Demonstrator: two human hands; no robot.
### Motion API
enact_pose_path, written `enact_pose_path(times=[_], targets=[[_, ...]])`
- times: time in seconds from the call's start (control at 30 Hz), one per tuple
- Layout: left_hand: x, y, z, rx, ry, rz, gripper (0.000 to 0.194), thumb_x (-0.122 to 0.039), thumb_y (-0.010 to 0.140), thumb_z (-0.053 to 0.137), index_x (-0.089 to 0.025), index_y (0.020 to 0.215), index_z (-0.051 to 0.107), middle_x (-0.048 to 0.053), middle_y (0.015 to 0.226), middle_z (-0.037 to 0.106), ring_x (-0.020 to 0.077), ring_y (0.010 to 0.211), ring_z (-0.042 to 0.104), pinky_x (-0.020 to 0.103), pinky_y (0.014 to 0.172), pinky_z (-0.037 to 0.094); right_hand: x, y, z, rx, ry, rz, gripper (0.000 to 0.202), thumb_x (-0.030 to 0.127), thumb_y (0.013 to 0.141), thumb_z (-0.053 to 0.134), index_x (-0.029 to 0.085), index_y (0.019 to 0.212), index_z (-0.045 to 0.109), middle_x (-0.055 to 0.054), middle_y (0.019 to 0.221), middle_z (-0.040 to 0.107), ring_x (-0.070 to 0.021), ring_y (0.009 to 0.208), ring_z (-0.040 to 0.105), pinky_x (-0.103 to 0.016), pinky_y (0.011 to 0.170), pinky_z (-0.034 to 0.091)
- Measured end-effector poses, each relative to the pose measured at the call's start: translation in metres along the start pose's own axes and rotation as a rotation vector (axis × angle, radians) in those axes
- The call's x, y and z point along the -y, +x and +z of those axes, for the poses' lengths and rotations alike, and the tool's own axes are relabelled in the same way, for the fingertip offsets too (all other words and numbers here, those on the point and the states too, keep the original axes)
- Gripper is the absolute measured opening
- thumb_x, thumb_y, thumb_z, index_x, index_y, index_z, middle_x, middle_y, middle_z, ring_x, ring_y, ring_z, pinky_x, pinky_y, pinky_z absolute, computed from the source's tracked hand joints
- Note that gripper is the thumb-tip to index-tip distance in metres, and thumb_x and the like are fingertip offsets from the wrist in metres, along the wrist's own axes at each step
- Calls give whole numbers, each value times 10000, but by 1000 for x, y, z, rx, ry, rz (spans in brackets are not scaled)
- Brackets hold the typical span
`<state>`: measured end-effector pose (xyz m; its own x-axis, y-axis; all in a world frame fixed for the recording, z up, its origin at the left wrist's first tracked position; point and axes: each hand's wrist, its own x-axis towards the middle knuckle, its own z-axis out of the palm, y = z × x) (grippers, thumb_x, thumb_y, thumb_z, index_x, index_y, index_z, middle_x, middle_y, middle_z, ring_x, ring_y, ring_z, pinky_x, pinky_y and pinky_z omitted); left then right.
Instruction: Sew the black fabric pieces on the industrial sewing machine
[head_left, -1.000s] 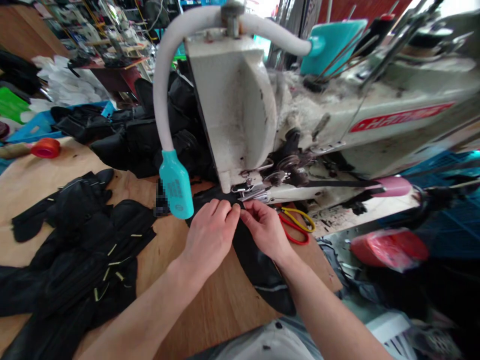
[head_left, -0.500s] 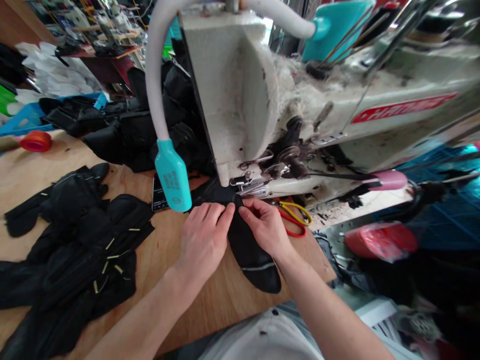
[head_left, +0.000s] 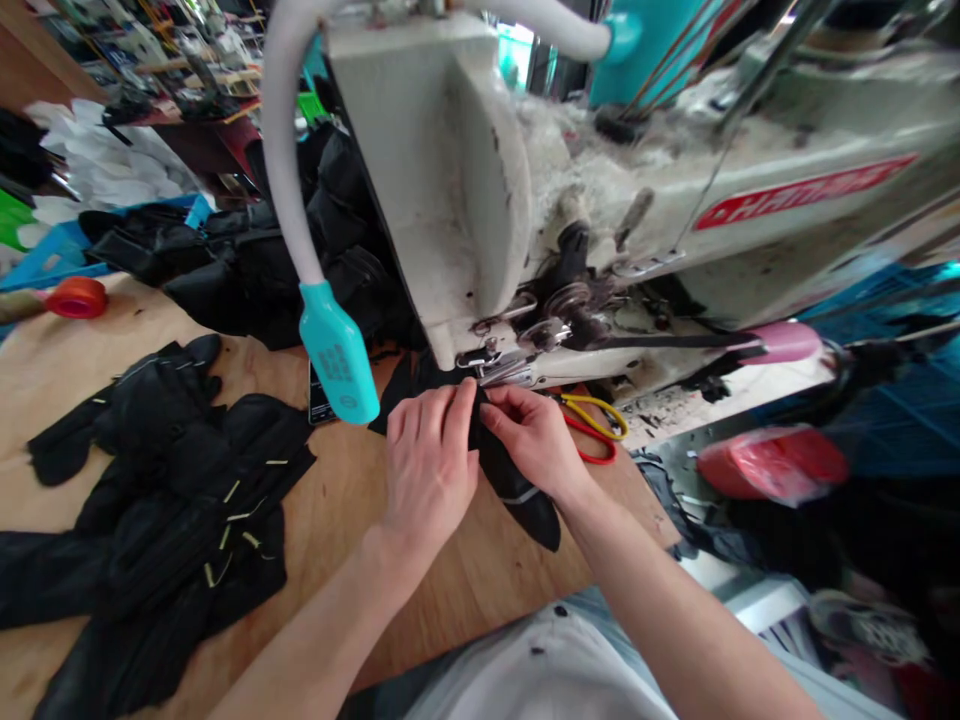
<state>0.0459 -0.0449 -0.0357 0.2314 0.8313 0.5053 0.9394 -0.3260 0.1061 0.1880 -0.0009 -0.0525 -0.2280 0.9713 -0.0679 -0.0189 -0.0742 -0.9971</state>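
A black fabric piece (head_left: 517, 487) with a pale stripe near its rounded lower end runs under the needle area of the sewing machine (head_left: 442, 180). My left hand (head_left: 435, 450) presses on its left side, fingers together and bent over the cloth just in front of the presser foot. On the right edge of the same cloth, my right hand (head_left: 536, 435) pinches the fabric between thumb and fingers. Both hands almost meet by the needle, and the stitching point itself is partly hidden. Scissors with yellow and red handles (head_left: 600, 425) lie just beyond my right hand.
A heap of black sewn pieces (head_left: 165, 500) covers the table's left side. A turquoise lamp head (head_left: 339, 355) hangs left of the machine, above a phone (head_left: 320, 395). An orange tape roll (head_left: 77, 297) and a blue crate (head_left: 60, 250) stand farther back.
The fabric's lower end has moved up toward the machine and now looks narrower, its right side folded up. My left hand has shifted slightly right; the view has moved a little.
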Motion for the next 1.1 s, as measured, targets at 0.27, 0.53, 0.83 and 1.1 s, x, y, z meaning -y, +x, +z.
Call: enact_pose_path(times=[0.27,0.53,0.83,1.1], targets=[[33,-19,9,-199,-87,332,393,-66,898,614,-156,1280,623,117,1200,710,263,1133,613,436,1001,460,-4,-10,0,14,35,48,142,284,772,665,153,823,687,6,704,635,-125,624,535,-232,563,400],[22,-2,4,-58,-96,276,293,-105,944,550,-133,1218,651,108,1105,730,248,993,625,400,887,490,-4,-10,2,17,95,19,207,359,741,718,162,765,657,7,692,637,-118,620,519,-234,570,412],[39,7,9,-21,-47,291,339,-133,970,533,-143,1294,632,113,1200,714,250,1082,624,397,946,454,-3,-1,0,5,163,64,253,383,711,783,161,763,674,8,723,662,-115,637,539,-235,592,439],[54,3,9,-131,-58,492,363,-114,922,628,-191,1276,639,59,1247,719,222,1119,631,387,981,476,-5,-17,-7,41,303,176,321,418,733,792,165,901,691,1,790,676,-118,650,568,-243,604,459]])
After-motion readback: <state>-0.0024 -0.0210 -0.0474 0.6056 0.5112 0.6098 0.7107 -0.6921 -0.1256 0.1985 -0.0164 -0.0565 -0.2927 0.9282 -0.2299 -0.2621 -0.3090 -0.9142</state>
